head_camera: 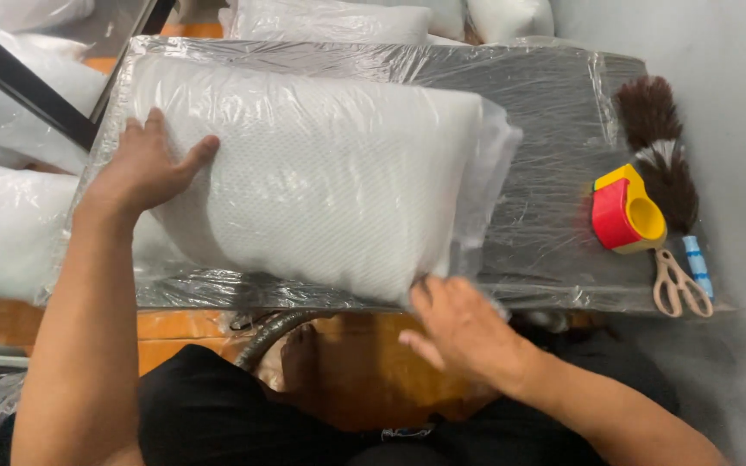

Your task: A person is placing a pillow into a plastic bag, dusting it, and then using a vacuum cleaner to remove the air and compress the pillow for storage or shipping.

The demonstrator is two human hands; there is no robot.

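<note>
White bagged pillow (321,185) lies on the film-wrapped table (554,129); left hand (144,164) presses flat on its far-left corner to steady it, right hand (459,328) pinches the near bag edge

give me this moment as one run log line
left hand: flat on pillow far-left corner | right hand: gripping near corner at table edge | tape dispenser, scissors: untouched
</note>
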